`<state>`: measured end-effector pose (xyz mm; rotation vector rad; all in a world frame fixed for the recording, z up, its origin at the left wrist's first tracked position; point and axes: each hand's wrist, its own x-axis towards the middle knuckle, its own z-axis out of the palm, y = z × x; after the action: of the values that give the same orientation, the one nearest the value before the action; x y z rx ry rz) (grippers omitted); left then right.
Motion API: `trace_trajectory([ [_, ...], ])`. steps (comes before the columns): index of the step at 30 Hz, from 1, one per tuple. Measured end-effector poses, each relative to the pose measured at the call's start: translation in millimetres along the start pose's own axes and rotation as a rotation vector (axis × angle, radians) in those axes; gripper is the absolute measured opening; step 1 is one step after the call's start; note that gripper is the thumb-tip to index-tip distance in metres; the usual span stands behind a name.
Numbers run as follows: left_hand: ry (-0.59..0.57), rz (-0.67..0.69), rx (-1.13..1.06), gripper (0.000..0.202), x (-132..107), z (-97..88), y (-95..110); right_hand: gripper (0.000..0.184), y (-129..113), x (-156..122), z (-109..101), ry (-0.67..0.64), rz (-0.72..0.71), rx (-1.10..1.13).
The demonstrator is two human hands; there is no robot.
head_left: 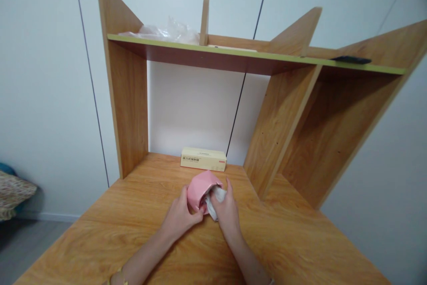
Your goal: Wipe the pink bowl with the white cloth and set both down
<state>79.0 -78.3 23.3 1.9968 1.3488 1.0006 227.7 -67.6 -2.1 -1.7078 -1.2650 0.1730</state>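
Note:
My left hand [182, 214] is closed round the side of a pink cup [200, 187] that is tilted with its mouth toward me, just above the wooden desk [133, 227]. My right hand [227, 211] is closed on a white cloth [215, 198] and presses it into the cup's mouth. Both hands meet at the middle of the desk.
A long beige box [203, 159] lies against the wall behind the cup. A wooden shelf unit [126, 111] stands on the desk, with crumpled clear plastic [163, 32] on its top board at the left and a dark flat object [351, 59] at the right.

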Motion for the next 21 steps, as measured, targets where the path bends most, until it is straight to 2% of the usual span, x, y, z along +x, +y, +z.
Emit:
trace_trajectory([
  [3, -0.041, -0.031, 0.158, 0.038, -1.4, -4.1, 4.8, 0.066, -2.2, 3.3, -10.3, -0.027, -0.001, -0.222],
  [5, -0.058, -0.041, 0.206, 0.037, -2.5, -4.8, 6.3, 0.066, -2.1, 5.0, -16.2, 0.0, -0.076, -0.351],
  [9, -0.06, -0.029, 0.201, 0.035, -3.8, -4.2, 7.2, 0.067, -0.3, 5.7, -19.4, 0.021, -0.222, -0.39],
  [15, -0.015, -0.061, 0.176, 0.03, -0.8, -0.1, 2.2, 0.071, -3.2, -0.7, -8.2, -0.179, -0.018, -0.337],
  [18, -0.013, -0.097, 0.208, 0.027, 0.9, 0.9, 0.6, 0.074, -4.7, -3.0, -4.7, -0.193, 0.019, -0.372],
  [21, -0.036, -0.109, 0.289, 0.026, 1.1, -0.1, 4.2, 0.071, -4.8, -1.9, -7.1, -0.168, -0.004, -0.42],
])
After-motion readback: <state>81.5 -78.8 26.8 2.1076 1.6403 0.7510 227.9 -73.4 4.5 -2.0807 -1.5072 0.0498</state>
